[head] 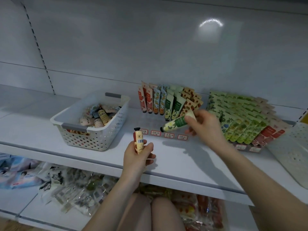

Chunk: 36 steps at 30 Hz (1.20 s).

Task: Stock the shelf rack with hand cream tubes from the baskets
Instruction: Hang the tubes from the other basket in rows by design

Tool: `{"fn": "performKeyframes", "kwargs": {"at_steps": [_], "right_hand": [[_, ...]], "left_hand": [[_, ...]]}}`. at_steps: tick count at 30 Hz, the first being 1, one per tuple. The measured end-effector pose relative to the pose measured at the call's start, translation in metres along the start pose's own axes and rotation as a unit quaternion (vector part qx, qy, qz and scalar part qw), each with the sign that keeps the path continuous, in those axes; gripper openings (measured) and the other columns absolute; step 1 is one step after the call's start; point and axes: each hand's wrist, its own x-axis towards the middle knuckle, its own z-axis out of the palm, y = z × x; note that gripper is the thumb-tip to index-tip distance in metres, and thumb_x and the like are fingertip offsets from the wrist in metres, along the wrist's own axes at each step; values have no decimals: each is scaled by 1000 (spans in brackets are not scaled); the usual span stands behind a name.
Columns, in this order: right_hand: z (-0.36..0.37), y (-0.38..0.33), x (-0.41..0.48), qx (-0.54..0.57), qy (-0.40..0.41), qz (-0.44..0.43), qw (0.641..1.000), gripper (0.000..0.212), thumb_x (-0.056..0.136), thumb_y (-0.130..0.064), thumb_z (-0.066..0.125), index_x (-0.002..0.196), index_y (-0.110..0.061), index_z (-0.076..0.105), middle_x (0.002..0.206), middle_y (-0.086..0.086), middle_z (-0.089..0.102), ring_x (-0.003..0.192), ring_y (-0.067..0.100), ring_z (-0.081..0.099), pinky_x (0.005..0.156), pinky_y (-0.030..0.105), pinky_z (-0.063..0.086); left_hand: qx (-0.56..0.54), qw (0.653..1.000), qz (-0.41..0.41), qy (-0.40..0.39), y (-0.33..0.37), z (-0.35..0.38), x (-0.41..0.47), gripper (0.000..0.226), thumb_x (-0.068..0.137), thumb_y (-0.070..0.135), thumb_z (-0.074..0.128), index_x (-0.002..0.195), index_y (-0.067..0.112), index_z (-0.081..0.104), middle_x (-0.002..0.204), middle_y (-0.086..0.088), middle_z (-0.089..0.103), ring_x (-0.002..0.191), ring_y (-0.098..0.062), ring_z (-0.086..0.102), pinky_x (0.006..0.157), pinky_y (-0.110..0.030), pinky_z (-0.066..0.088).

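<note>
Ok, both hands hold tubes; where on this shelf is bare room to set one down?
Bare shelf lies left of the white basket, and along the front edge from the basket past the price labels. A narrow gap separates basket and rack. Right of it is crowded: green tube display, then another basket.

nothing legible: rack labels (155, 132) and the barcode (140, 141) on a tube (137, 135) blur.
</note>
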Motion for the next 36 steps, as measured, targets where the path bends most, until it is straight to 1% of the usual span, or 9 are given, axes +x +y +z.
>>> {"fn": "performKeyframes", "kwargs": {"at_steps": [4, 7, 9, 11, 13, 15, 21, 27, 36], "right_hand": [[2, -13, 48, -111, 11, -49, 993, 21, 91, -16, 57, 88, 5, 57, 68, 13, 66, 49, 3, 62, 56, 28, 50], [15, -15, 78, -176, -19, -24, 984, 16, 93, -19, 54, 92, -3, 57, 76, 12, 65, 73, 26, 68, 70, 38, 55], [25, -13, 92, -213, -37, -14, 976, 25, 93, -16, 52, 88, 7, 58, 79, 16, 63, 74, 30, 67, 66, 37, 52], [32, -10, 97, -235, -48, -16, 971, 26, 94, -16, 51, 75, 3, 53, 73, 15, 60, 67, 26, 64, 56, 29, 45], [36, -5, 100, -238, -60, -12, 969, 22, 94, -14, 50, 74, -3, 50, 74, 20, 63, 67, 26, 65, 51, 27, 40], [38, -2, 101, -229, -71, -6, 971, 22, 93, -11, 51, 78, 5, 55, 81, 26, 66, 68, 27, 66, 50, 26, 37], [42, -1, 103, -214, -94, 15, 972, 30, 93, -14, 52, 98, 15, 58, 88, 29, 66, 65, 25, 65, 57, 33, 45], [42, 0, 103, -187, -88, 16, 978, 11, 93, -15, 53, 96, -10, 44, 95, 11, 56, 72, 24, 65, 45, 19, 36], [42, -2, 101, -205, -100, -3, 974, 12, 94, -14, 53, 97, -10, 42, 92, 11, 55, 78, 28, 68, 54, 29, 46]], "left_hand": [[56, 998, 16, -10, -1, -6, 7, 17, 89, 19, 61, 103, 13, 56, 82, -7, 61, 64, -15, 54, 63, -28, 48], [59, 998, 18, -17, 1, -9, 12, 13, 89, 22, 60, 99, 14, 58, 81, -6, 60, 66, -15, 51, 63, -26, 46], [62, 998, 24, -19, 2, -12, 14, 15, 90, 25, 59, 98, 12, 59, 80, -5, 60, 66, -13, 51, 62, -24, 46], [66, 997, 28, -19, 2, -16, 16, 19, 90, 27, 58, 97, 10, 60, 79, -4, 61, 66, -12, 51, 62, -22, 47], [62, 998, 27, -17, 2, -18, 18, 18, 90, 27, 57, 96, 10, 61, 80, -3, 62, 67, -11, 52, 63, -22, 47], [57, 998, 22, -16, 2, -18, 20, 18, 90, 27, 57, 97, 11, 61, 81, -3, 63, 68, -12, 52, 64, -23, 47], [58, 998, 19, -18, 0, -17, 25, 21, 91, 27, 57, 104, 10, 60, 84, -4, 63, 70, -12, 53, 65, -23, 46], [59, 998, 15, -20, -1, -17, 27, 21, 91, 25, 57, 102, 8, 61, 83, -5, 63, 70, -14, 53, 65, -25, 47], [68, 997, 17, -20, 0, -14, 27, 21, 91, 26, 56, 102, 9, 60, 85, -5, 64, 71, -15, 53, 66, -26, 47]]}}
